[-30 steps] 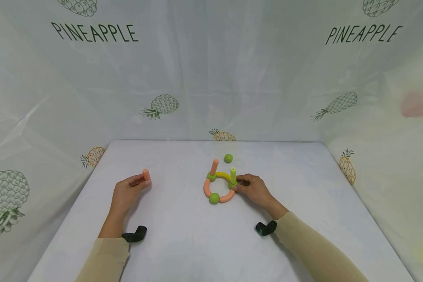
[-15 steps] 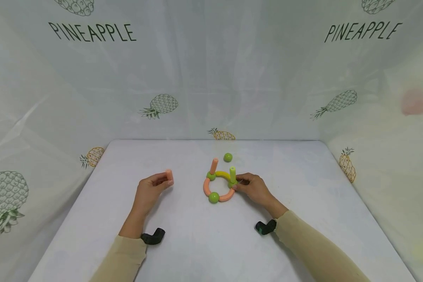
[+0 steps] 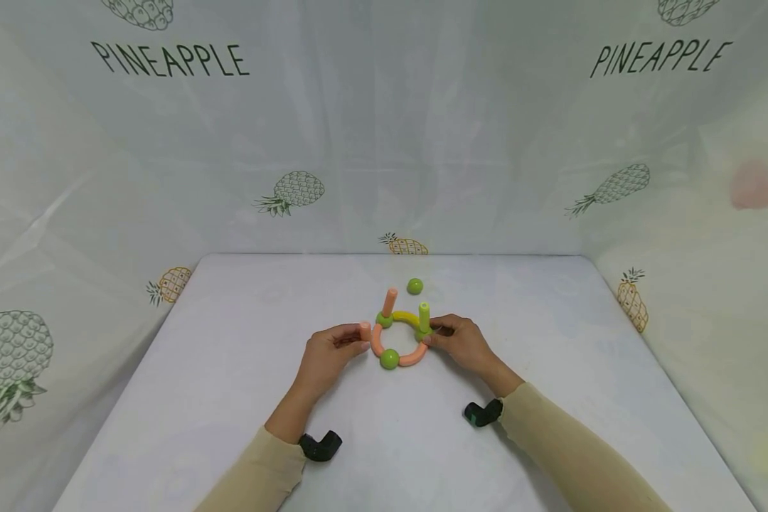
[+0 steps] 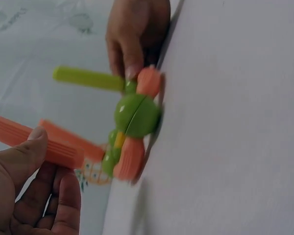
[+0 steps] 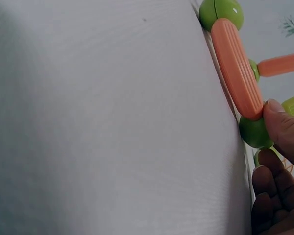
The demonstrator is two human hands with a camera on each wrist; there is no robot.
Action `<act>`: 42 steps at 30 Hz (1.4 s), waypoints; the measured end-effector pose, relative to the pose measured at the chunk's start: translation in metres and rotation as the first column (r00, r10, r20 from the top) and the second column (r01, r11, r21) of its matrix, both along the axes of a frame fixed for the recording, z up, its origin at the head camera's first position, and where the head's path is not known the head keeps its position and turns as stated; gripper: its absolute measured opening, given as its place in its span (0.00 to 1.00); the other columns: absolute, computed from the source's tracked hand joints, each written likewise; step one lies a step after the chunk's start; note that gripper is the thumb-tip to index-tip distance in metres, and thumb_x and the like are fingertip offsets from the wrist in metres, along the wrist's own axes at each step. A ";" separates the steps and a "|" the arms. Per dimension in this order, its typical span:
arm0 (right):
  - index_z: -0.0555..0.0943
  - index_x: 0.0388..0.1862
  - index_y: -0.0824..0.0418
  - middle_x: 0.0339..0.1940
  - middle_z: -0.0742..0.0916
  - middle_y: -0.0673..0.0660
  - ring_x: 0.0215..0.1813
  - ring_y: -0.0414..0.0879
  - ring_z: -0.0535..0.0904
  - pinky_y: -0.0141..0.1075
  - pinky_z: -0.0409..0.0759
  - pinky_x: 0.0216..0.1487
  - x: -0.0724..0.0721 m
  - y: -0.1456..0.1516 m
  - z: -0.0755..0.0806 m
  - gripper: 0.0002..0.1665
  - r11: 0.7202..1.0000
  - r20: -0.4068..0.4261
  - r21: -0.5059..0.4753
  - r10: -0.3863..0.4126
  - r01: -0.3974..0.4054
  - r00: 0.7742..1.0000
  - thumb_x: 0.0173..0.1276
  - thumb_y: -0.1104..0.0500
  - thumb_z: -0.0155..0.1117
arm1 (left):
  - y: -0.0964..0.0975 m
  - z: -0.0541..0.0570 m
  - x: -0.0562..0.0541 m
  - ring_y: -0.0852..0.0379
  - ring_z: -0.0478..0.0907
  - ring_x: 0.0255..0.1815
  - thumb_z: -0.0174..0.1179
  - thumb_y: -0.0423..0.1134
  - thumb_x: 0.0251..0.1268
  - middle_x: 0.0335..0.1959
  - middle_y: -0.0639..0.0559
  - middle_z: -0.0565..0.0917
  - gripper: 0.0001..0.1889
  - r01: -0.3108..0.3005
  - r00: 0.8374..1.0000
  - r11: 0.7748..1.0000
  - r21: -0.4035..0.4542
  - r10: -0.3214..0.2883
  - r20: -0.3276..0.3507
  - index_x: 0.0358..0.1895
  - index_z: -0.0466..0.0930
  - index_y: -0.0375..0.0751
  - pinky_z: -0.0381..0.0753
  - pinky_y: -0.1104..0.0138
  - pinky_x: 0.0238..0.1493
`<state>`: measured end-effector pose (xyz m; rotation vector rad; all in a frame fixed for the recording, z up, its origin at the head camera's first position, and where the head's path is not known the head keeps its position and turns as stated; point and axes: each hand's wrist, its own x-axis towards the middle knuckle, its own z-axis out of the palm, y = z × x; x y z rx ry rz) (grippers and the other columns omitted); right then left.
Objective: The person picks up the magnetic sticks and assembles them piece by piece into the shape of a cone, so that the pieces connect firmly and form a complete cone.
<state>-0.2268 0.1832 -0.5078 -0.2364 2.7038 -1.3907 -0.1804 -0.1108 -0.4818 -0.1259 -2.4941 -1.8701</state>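
Observation:
A ring of curved rods joined by green balls lies on the table; its front green ball (image 3: 390, 359) sits between two curved orange rods (image 5: 236, 68). A straight orange rod (image 3: 390, 304) and a yellow-green rod (image 3: 424, 316) stand up from the ring's back-left and right balls. At the back runs a yellow curved rod (image 3: 405, 317). My left hand (image 3: 326, 359) pinches a loose ridged orange rod (image 4: 36, 142) between thumb and fingers, just left of the ring. My right hand (image 3: 464, 345) pinches the ring's right green ball (image 5: 255, 132), below the yellow-green rod.
A loose green ball (image 3: 414, 286) lies behind the ring. The white table (image 3: 525, 441) spreads around it, with a pineapple-print sheet (image 3: 473, 142) hanging behind and at the sides. A black wrist device (image 3: 321, 446) sits on the left wrist, another (image 3: 483, 413) on the right.
My left hand has moved right across the table with the orange rod, from well left of the ring to close beside it. My right hand and the ring have stayed put.

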 end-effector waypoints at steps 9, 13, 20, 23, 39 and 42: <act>0.88 0.60 0.61 0.50 0.89 0.56 0.48 0.48 0.80 0.40 0.78 0.51 -0.001 0.001 -0.003 0.25 1.000 -0.012 0.004 0.002 -0.002 1.000 0.67 0.52 0.79 | 0.029 -0.004 0.003 0.56 0.88 0.49 0.77 0.37 0.61 0.46 0.50 0.92 0.16 0.068 0.998 0.998 0.015 -0.068 -0.009 0.53 0.91 0.45 0.86 0.69 0.50; 0.88 0.59 0.61 0.50 0.90 0.56 0.48 0.48 0.81 0.39 0.79 0.51 -0.001 0.001 -0.004 0.25 1.000 -0.024 0.012 0.004 -0.003 1.000 0.67 0.52 0.79 | 0.032 -0.009 0.002 0.57 0.88 0.46 0.77 0.38 0.62 0.46 0.50 0.92 0.16 0.084 0.996 0.996 -0.009 -0.084 -0.021 0.53 0.91 0.43 0.86 0.71 0.47; 0.88 0.60 0.61 0.49 0.89 0.56 0.48 0.48 0.80 0.41 0.79 0.51 -0.001 0.000 -0.004 0.25 1.000 -0.021 0.004 0.003 -0.002 1.000 0.67 0.52 0.79 | 0.034 -0.017 0.002 0.57 0.88 0.47 0.76 0.39 0.63 0.47 0.50 0.92 0.16 0.084 0.996 0.995 -0.059 -0.085 -0.015 0.54 0.91 0.43 0.86 0.70 0.47; 0.88 0.59 0.61 0.48 0.89 0.56 0.47 0.48 0.80 0.41 0.78 0.50 -0.001 0.000 -0.004 0.25 1.000 -0.020 -0.007 -0.004 0.004 1.000 0.66 0.52 0.79 | 0.035 -0.019 0.004 0.58 0.86 0.47 0.76 0.40 0.64 0.47 0.52 0.90 0.18 0.081 0.996 0.986 -0.144 -0.084 -0.016 0.56 0.90 0.43 0.85 0.69 0.47; 0.87 0.56 0.60 0.45 0.87 0.54 0.46 0.47 0.79 0.40 0.77 0.50 0.012 -0.008 -0.003 0.24 0.999 -0.011 0.005 -0.052 0.052 0.999 0.64 0.53 0.81 | 0.031 -0.032 0.001 0.60 0.76 0.39 0.79 0.38 0.59 0.40 0.53 0.82 0.14 0.037 0.990 0.929 -0.367 -0.083 -0.111 0.47 0.89 0.45 0.78 0.68 0.42; 0.87 0.53 0.60 0.44 0.87 0.54 0.46 0.47 0.78 0.40 0.76 0.50 0.016 -0.011 -0.003 0.23 0.999 -0.019 0.010 -0.053 0.053 0.998 0.63 0.52 0.82 | 0.027 -0.035 -0.001 0.60 0.75 0.39 0.78 0.38 0.60 0.40 0.54 0.82 0.11 0.018 0.991 0.928 -0.371 -0.066 -0.118 0.45 0.89 0.46 0.78 0.69 0.40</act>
